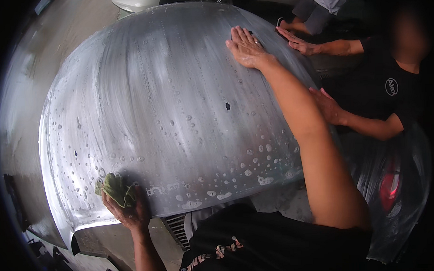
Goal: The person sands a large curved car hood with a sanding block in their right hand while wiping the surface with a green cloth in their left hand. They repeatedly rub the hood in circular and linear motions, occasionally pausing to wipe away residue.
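A large curved silver panel [144,104], seemingly a car body part, lies before me under a wet sheet of clear film with streaks and bubbles. At its near left edge my left hand [126,212] is closed round a crumpled green cloth [116,190], which is over the panel. My right arm stretches far across to the upper right. There my right hand [245,46], a ring on one finger, lies flat on the film with its fingers out. A small dark patch shows beside those fingers; I cannot tell what it is.
Across the right edge stands a co-worker in a black shirt [368,96], both hands at the film's edge. Another person's legs [313,17] show behind. At the lower right, film hangs over a red light [390,189]. A white car part [135,1] is at the far end.
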A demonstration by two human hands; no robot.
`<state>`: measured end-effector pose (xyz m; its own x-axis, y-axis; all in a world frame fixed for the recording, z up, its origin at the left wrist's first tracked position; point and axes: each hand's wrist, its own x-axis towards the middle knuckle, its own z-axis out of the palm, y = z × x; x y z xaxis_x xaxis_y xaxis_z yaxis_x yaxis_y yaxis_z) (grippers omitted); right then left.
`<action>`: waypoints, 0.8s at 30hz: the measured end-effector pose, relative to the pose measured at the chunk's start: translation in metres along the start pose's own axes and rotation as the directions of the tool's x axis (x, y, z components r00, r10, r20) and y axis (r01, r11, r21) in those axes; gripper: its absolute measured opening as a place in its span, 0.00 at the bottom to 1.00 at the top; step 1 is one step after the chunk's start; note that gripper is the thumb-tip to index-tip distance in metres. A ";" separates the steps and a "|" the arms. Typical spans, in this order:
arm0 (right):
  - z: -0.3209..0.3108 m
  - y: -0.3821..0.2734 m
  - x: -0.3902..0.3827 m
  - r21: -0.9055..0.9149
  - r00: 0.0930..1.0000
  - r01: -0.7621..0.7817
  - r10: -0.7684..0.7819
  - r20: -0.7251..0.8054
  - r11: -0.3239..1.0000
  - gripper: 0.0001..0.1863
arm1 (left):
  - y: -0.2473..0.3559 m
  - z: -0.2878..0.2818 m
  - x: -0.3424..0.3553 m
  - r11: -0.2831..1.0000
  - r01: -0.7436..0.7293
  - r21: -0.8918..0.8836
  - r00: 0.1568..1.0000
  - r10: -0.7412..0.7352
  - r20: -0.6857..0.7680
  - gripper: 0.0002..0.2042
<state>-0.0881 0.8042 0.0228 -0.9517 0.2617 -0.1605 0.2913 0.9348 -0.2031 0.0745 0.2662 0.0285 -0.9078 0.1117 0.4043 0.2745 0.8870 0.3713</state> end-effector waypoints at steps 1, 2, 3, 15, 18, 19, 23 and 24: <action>-0.005 0.000 0.019 0.025 0.997 -0.071 0.072 -0.011 0.997 0.40 | -0.003 0.003 0.002 1.000 -0.014 0.007 1.000 0.014 0.003 0.29; 0.004 -0.006 0.012 0.040 0.999 -0.030 0.031 -0.030 0.999 0.40 | -0.002 0.001 0.002 1.000 -0.030 0.003 1.000 0.030 -0.008 0.29; 0.012 -0.011 0.000 0.050 0.999 0.005 -0.002 -0.049 0.999 0.40 | -0.002 0.000 0.003 0.999 -0.048 -0.010 0.999 0.048 -0.017 0.29; 0.045 0.001 -0.384 -0.059 0.927 0.328 -0.310 0.211 0.943 0.39 | -0.006 0.004 -0.009 0.999 -0.024 0.045 1.000 0.025 -0.012 0.33; 0.041 -0.031 -0.271 -0.108 0.940 0.333 -0.321 0.114 0.937 0.38 | -0.009 0.004 -0.011 1.000 -0.010 0.029 1.000 0.010 -0.016 0.33; 0.040 -0.041 -0.225 -0.106 0.947 0.322 -0.317 0.055 0.941 0.39 | -0.009 0.003 -0.010 1.000 0.007 0.020 1.000 -0.006 -0.008 0.33; 0.026 -0.074 -0.085 -0.100 0.993 0.104 -0.108 -0.038 0.990 0.38 | -0.008 -0.002 -0.003 0.998 -0.049 0.030 0.998 0.048 0.031 0.33; 0.034 -0.084 -0.091 -0.100 0.989 0.135 -0.140 -0.046 0.986 0.38 | -0.011 -0.004 -0.005 0.999 -0.021 0.040 0.999 0.020 0.029 0.33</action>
<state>-0.0227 0.6940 0.0219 -0.9866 0.1390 -0.0860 0.1491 0.9808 -0.1257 0.0772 0.2544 0.0260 -0.9111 0.1424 0.3869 0.2807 0.9016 0.3292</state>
